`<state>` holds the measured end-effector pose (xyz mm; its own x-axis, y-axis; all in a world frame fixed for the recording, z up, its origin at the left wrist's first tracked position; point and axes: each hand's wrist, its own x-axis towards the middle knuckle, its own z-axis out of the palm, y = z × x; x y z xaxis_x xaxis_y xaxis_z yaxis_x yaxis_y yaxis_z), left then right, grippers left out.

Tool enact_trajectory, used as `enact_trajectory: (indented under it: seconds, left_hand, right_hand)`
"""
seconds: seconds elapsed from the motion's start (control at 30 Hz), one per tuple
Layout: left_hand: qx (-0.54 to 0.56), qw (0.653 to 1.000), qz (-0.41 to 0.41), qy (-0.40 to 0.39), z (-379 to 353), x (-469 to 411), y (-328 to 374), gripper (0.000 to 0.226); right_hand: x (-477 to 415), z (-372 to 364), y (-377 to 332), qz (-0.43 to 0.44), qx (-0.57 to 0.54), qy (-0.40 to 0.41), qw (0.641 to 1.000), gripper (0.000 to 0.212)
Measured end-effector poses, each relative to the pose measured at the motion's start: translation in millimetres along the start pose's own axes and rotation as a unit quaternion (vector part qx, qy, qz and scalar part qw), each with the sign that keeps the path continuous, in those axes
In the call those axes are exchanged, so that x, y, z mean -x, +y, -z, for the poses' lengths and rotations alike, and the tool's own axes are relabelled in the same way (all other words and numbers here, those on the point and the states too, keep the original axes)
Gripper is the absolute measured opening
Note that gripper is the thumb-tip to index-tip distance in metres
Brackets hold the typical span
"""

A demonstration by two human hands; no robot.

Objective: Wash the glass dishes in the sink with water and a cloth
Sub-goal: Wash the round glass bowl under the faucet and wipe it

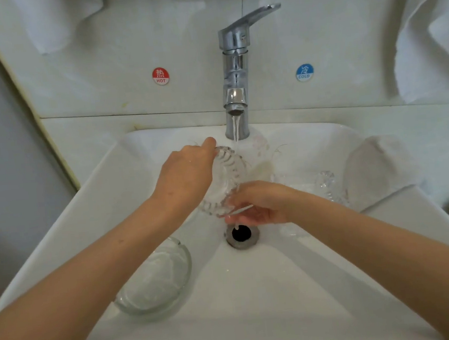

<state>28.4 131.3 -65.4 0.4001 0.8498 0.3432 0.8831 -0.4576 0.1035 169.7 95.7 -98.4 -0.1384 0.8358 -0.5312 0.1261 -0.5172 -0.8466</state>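
Observation:
I hold a ribbed clear glass dish (pixel 228 175) tilted on edge under the running tap (pixel 235 67), over the white sink (pixel 297 286). My left hand (pixel 185 173) grips its upper left rim, thumb at the top. My right hand (pixel 259 202) holds its lower edge, fingers curled around the rim just above the drain (pixel 242 234). Water falls from the spout onto the dish and runs into the drain. A second clear glass bowl (pixel 157 277) lies in the sink at the front left. A white cloth (pixel 376 166) rests on the sink's right side.
Another cut-glass piece (pixel 329 187) and a faint clear glass (pixel 265 152) stand in the basin at the right and behind the dish. Hot (pixel 160 76) and cold (pixel 304 72) stickers mark the tiled wall. White towels (pixel 429 35) hang at the upper right and left.

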Motion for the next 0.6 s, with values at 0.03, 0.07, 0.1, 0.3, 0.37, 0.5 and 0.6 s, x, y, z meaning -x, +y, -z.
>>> enact_trajectory:
  seconds: [0.03,0.07,0.1,0.3,0.37,0.5,0.6]
  left_hand:
    - [0.004,1.000,-0.002,-0.001,1,0,2,0.007]
    - [0.006,1.000,-0.005,-0.002,2,1,3,0.007]
    - [0.006,1.000,-0.007,-0.004,2,1,4,0.007]
    - [0.000,1.000,-0.007,-0.026,-2,1,3,0.016]
    - [-0.002,1.000,-0.002,-0.016,-1,0,2,0.016]
    - [-0.019,1.000,-0.004,0.013,0,1,-3,0.017]
    - [-0.017,1.000,0.003,-0.003,0,1,-2,0.016]
  right_hand:
    - [0,2,-3,0.025,0.020,0.036,0.999,0.006]
    - [-1,4,-5,0.058,0.050,0.079,0.994,0.010]
    - [-2,6,-7,0.094,0.095,0.126,0.983,0.015]
    - [-2,10,-6,0.253,0.359,0.292,0.850,0.022]
    - [-2,6,-6,0.188,0.190,0.226,0.937,0.016]
    - [-1,-9,2,-0.015,-0.104,-0.002,0.994,0.009]
    - [-4,-6,0,0.007,-0.049,0.036,0.998,0.011]
